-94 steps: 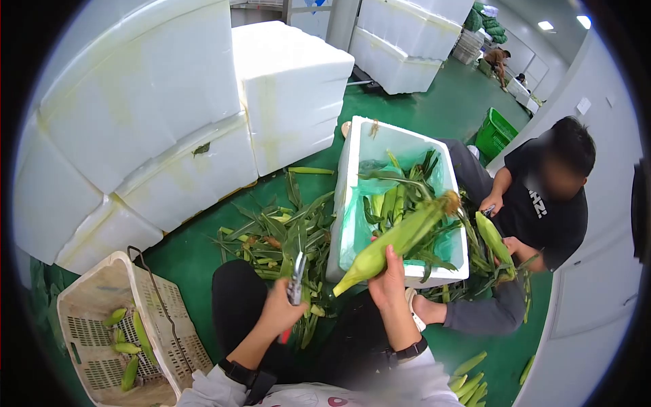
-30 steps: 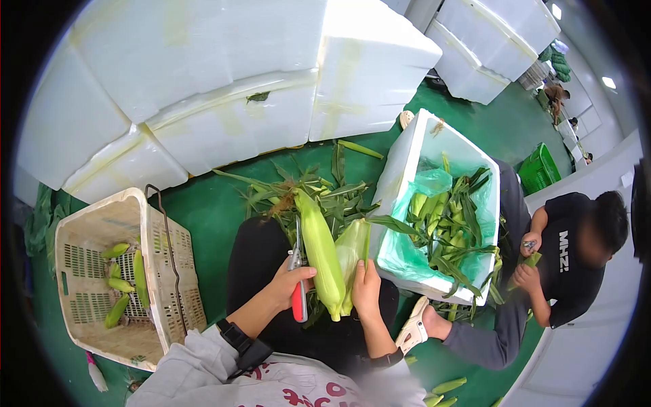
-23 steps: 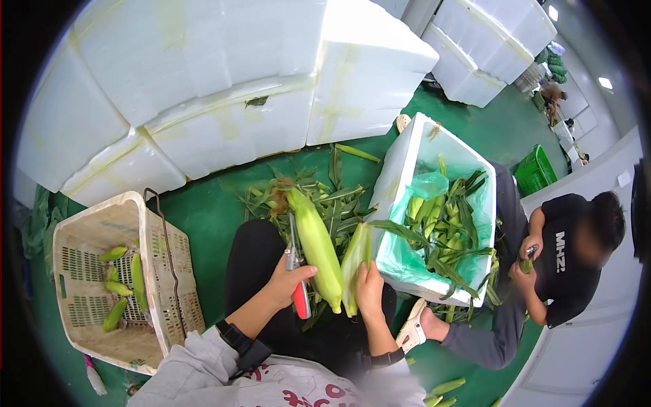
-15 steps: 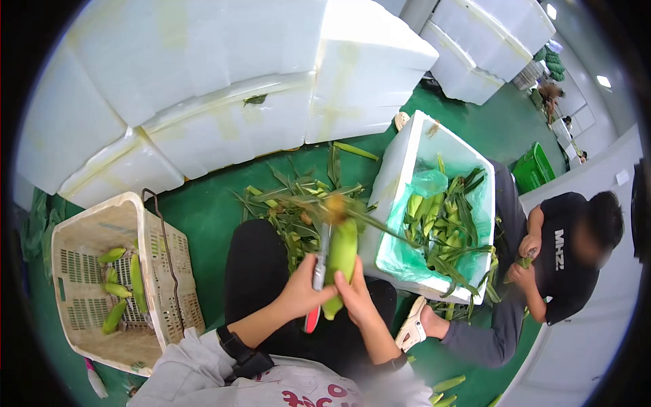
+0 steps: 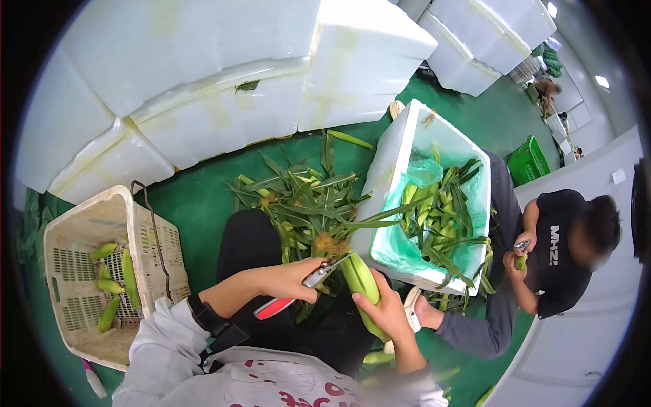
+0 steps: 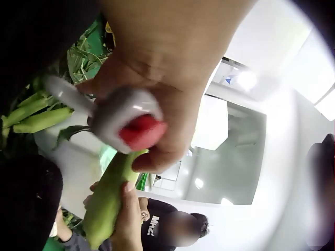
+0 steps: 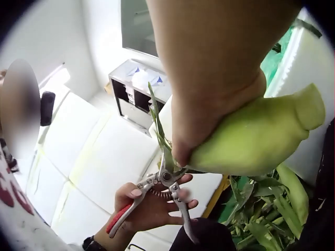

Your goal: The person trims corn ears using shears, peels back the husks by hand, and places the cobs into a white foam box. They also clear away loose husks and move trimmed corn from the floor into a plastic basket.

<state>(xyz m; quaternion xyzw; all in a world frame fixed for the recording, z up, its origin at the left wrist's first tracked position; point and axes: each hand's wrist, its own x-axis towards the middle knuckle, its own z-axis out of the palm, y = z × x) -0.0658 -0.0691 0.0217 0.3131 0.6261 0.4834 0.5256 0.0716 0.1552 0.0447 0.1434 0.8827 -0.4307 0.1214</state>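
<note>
Corn lies slanted over my lap, just beside the foam box, my right hand gripping it with the brown silk end pointing away from me. My left hand holds the shears, their handles spread and blades right at that silk end, near the heap of leaves on the green floor.

At left: crate, corn ears inside. Ahead, on floor: leaf pile, between crate and foam box. In foam box: liner, loose leaves on top. Behind leaf pile: stacked boxes. Right of foam box: seated person; basket farther back.
</note>
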